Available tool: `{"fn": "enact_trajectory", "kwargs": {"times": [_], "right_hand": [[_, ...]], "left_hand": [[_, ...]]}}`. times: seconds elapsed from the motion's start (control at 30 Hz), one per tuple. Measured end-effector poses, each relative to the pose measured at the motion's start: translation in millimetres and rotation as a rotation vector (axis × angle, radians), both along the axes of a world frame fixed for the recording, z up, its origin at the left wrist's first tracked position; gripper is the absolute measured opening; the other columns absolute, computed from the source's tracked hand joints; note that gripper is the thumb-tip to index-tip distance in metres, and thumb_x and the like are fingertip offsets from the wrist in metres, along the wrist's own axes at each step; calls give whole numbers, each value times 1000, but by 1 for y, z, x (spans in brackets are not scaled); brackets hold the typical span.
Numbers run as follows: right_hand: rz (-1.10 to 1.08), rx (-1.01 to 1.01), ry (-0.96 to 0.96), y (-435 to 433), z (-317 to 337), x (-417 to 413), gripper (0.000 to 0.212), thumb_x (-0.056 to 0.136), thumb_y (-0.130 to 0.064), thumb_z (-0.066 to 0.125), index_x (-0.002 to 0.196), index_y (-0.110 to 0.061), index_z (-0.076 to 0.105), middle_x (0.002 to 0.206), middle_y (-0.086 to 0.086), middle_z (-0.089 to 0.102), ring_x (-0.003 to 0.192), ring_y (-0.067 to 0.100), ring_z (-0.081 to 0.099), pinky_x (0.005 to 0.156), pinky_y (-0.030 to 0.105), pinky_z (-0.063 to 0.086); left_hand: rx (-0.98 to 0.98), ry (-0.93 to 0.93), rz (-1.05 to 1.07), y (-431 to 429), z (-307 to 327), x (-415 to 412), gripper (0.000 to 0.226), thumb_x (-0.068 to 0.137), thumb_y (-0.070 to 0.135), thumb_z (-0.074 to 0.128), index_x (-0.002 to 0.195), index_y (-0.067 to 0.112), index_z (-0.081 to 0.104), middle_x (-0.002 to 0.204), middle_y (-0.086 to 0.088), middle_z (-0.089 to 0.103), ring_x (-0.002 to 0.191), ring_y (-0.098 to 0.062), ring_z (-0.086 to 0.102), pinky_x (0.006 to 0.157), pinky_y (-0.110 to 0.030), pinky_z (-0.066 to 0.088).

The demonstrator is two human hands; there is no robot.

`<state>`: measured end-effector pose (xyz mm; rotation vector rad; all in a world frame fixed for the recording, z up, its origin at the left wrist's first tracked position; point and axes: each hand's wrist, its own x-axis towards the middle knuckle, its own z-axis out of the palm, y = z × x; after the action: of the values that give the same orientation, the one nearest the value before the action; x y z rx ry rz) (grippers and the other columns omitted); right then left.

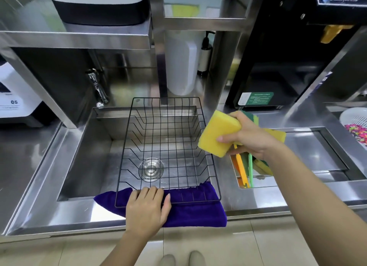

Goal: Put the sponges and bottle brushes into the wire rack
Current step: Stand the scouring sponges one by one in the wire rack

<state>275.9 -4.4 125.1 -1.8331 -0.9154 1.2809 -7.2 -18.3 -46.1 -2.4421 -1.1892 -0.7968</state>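
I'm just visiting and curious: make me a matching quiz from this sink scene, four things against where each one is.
Things:
1. yellow sponge
2. wire rack
3. purple cloth
4. brush handles

Places:
A. draped over the sink's front edge
B. lying on the counter right of the sink
C. held in the right hand
D. sitting across the sink

Pairs: 1-C, 2-D, 3-A, 4-B

1. The wire rack [167,146] is black – a grid of thin crossing wires.
2. The sponge [219,132] in the right hand [252,138] is bright yellow.
3. The cloth [190,208] under the rack's near edge is deep purple.
4. The sink [87,156] and counter [25,158] are bare silver steel.
5. The bottle brushes [246,170] have orange and green handles.
6. The colander [351,119] is white – its contents multicoloured specks.
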Motion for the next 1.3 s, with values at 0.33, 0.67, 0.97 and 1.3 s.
{"fn": "enact_trajectory", "kwargs": {"times": [0.33,0.67,0.97,1.3], "right_hand": [[189,-52,181,27,-52,-66,55,74,26,51,112,-14,53,109,11,42,87,24,57,61,28,62],[311,-159,216,43,-97,-103,59,77,4,66,124,-19,37,109,3,51,101,19,54,83,29,47],[446,-201,125,52,-123,-120,36,77,6,62,103,-18,55,109,8,57,111,26,55,102,41,47],[593,-216,-75,56,-128,-110,36,76,-16,72,111,-16,65,122,6,54,112,20,53,96,32,43]], "left_hand": [[-18,-14,-1,0,1,0,46,99,33,32,67,13,59,64,0,53,57,-22,47,60,-34,30],[-47,2,5,-2,7,0,32,90,33,44,66,15,57,65,0,52,59,-21,46,60,-33,28],[-102,25,11,-4,5,1,31,90,37,44,88,14,65,86,-3,63,76,-22,54,66,-34,36],[-167,55,5,-3,5,3,35,89,39,44,88,15,69,90,-1,67,81,-22,61,72,-35,41]]}}
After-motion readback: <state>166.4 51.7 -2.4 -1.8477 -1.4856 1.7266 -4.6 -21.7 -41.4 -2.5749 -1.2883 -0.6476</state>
